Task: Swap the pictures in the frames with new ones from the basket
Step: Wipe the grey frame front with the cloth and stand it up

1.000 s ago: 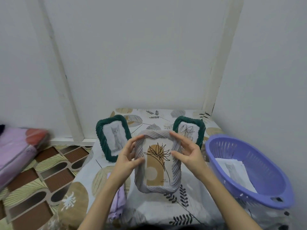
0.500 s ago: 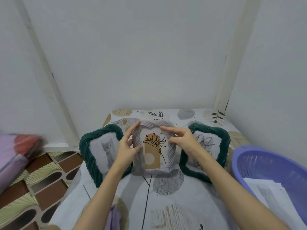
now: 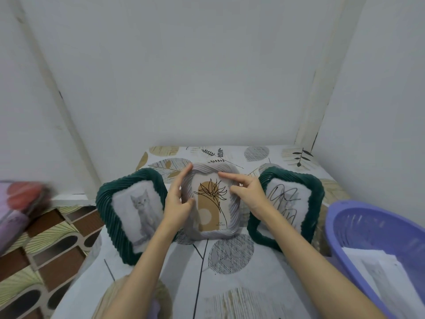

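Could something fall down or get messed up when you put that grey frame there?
Maybe. The grey frame stands squeezed between the two green frames, so a nudge from the left hand or right hand could tip a neighbour over. If both hands let go before it leans steadily, the grey frame might flop forward onto the tablecloth. The right arm also passes close to the purple basket and could bump it when pulling back.

Soft, even indoor light, faint shadows — wide-angle bending at the edges, left margin motion-blurred.
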Tool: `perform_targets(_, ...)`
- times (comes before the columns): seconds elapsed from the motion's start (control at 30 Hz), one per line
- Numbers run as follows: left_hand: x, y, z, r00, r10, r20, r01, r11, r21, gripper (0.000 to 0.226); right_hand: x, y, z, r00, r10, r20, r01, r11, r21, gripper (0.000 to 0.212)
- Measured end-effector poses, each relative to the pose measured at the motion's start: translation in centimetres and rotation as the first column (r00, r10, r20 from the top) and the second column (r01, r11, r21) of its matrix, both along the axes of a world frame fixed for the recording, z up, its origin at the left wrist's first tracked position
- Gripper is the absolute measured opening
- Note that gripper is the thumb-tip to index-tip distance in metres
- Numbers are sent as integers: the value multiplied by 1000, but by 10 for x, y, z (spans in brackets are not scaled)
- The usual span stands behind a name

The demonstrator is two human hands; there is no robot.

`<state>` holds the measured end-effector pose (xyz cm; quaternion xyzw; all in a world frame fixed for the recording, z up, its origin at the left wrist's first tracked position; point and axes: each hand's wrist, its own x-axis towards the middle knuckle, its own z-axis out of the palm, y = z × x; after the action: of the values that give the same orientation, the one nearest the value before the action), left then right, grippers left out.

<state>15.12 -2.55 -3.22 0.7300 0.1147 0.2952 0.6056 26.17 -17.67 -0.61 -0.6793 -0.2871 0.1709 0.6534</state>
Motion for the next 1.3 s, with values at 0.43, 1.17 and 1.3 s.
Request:
perform_targets(0.43,-4,1,6,993,63,-101,-24,936,352,90,-11,-4,-13,893,-89,442,158,980,-121,58)
perform_targets(1.17,16,-101,30,999,-47,-9,45,845,532,55,1,-144,34,633,-261,729,693,610,-384,70)
perform_targets(1.3,35,-132,26,920,-277,-279,344,910,231,78,4,-163,16,770,-176,613,553,663,-505,85)
